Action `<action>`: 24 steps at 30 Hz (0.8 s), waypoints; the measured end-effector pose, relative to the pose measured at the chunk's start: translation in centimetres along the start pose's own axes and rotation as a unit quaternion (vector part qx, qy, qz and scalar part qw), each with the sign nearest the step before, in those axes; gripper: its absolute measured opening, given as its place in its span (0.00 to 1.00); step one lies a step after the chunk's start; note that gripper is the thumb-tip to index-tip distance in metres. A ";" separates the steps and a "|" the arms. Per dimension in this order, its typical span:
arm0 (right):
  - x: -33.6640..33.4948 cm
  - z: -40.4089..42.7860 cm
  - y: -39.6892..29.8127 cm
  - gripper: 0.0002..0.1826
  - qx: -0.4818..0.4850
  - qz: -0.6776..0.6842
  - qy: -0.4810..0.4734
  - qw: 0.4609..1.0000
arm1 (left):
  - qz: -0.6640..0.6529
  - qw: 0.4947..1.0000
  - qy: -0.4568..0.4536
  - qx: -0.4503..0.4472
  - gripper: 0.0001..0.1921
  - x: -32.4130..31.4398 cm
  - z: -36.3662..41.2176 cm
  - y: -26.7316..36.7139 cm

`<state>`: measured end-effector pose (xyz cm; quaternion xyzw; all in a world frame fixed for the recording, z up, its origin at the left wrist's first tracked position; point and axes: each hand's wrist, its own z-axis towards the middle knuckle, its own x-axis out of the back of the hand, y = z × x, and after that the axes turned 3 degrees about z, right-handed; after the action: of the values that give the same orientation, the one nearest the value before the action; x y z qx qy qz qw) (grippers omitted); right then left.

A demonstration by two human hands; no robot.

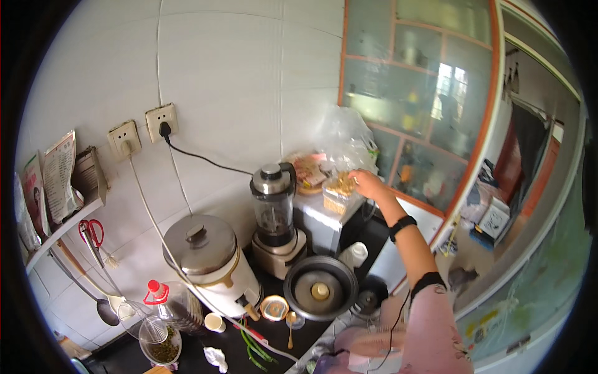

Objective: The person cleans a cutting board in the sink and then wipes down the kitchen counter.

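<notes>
My right hand (369,183) reaches to a clear plastic container (337,196) of pale yellowish pieces on a grey raised surface; its fingers are at the container's right edge, and whether they grip anything is unclear. A black band circles that wrist. Behind the container are a crumpled clear plastic bag (348,135) and a package (306,170). My left hand is out of view. Below stand a blender (275,210) and a round dark metal pan (321,287) with a small pale round thing (320,291) in it.
A lidded cooker (201,248) stands left of the blender. A cable hangs across the counter (299,339). Green chillies (254,348), a spoon (290,329), a paper cup (215,322), a red-capped bottle (180,306) and a white bottle (357,255) stand or lie about. A glass cabinet (416,93) is at the right.
</notes>
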<state>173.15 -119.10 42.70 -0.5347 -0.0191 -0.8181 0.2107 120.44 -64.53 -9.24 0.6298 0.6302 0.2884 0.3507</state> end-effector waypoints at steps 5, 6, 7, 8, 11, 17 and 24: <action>-5.3 12.6 5.3 0.17 0.007 -0.002 0.017 1.000 | 0.097 0.985 0.090 -0.110 0.09 -2.8 -1.9 -1.0; -6.2 14.8 5.1 0.17 0.000 0.001 -0.025 1.000 | 0.063 0.987 0.106 -0.101 0.09 -3.8 -2.7 -1.3; -7.1 16.7 5.3 0.17 -0.006 0.001 -0.068 0.998 | 0.057 0.985 0.126 -0.106 0.09 -5.0 -2.9 -1.3; -7.7 17.7 7.3 0.16 -0.015 0.001 -0.044 0.999 | 0.137 0.980 0.122 -0.081 0.09 -6.0 -2.1 -0.6; -11.2 20.4 9.2 0.14 -0.040 -0.019 0.003 0.999 | 0.095 0.980 0.149 -0.087 0.09 -8.7 -2.3 -0.4; -14.5 22.5 13.5 0.16 -0.071 -0.242 -0.031 0.967 | 0.409 0.891 0.141 -0.139 0.08 -10.8 -0.6 3.5; -12.4 25.6 14.3 0.05 -0.120 0.017 0.352 0.928 | 0.404 0.890 0.177 -0.114 0.10 -11.2 1.7 4.9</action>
<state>204.80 -121.49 39.93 -0.2341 0.1632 -0.9463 0.1521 124.26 -75.62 -5.39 0.7239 0.3361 0.5819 0.1559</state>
